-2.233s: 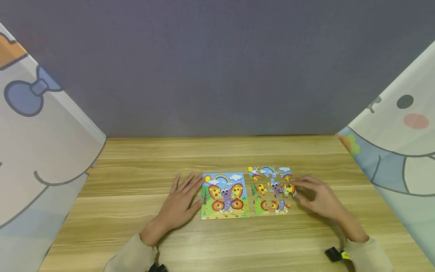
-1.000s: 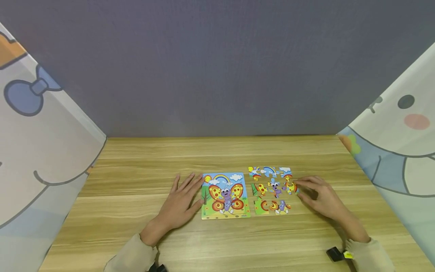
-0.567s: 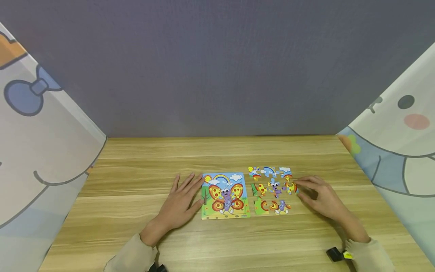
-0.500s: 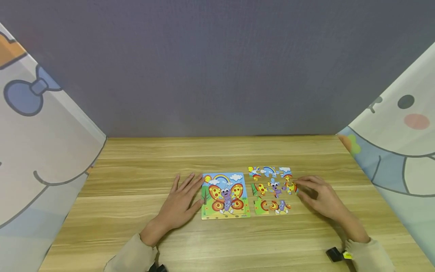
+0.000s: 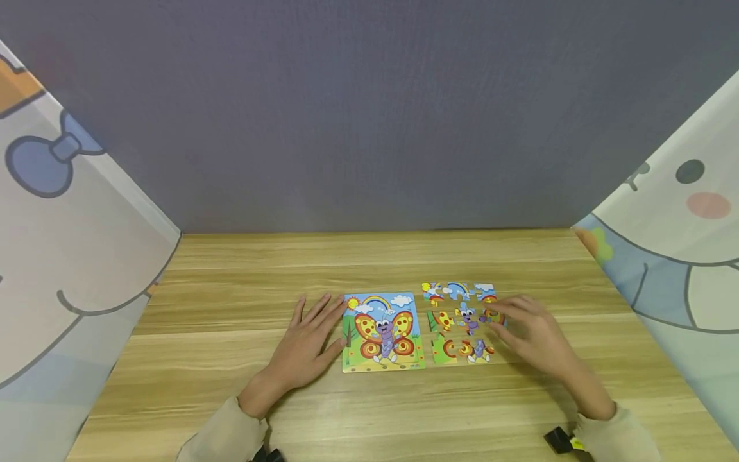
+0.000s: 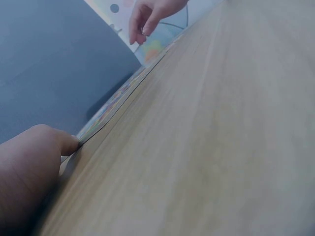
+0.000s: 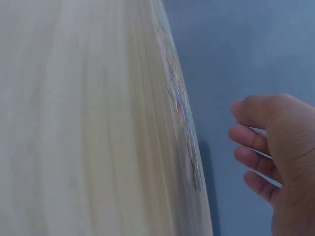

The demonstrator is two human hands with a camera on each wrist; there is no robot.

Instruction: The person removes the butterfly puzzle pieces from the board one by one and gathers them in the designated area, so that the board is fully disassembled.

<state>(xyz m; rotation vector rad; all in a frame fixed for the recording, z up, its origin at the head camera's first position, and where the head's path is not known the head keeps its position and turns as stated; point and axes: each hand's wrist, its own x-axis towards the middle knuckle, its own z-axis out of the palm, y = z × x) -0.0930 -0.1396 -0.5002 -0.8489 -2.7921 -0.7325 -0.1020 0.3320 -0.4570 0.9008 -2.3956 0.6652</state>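
My left hand [image 5: 308,346] lies flat with fingers spread, its fingertips on the left edge of a butterfly puzzle board [image 5: 383,333]. In the left wrist view, that hand's thumb [image 6: 69,142] touches the board's edge. To the right of the board, loose puzzle pieces [image 5: 467,321] lie in rough rows. Over their right side hovers my right hand [image 5: 534,330], partly hiding a red and yellow wing piece [image 5: 494,316]. The right wrist view shows this hand [image 7: 280,147] raised off the table, fingers loosely bent, with no piece visible between them.
The pieces sit on a wood-grain table [image 5: 369,410]. Behind it stands a grey panel [image 5: 369,128], with cartoon-printed panels [image 5: 69,244] on both sides. A black device [image 5: 557,440] sits at the right wrist.
My right hand has lifted and moved slightly left from the wing piece, which it was holding by the right edge and had turned a little. My left hand and the board have stayed still.
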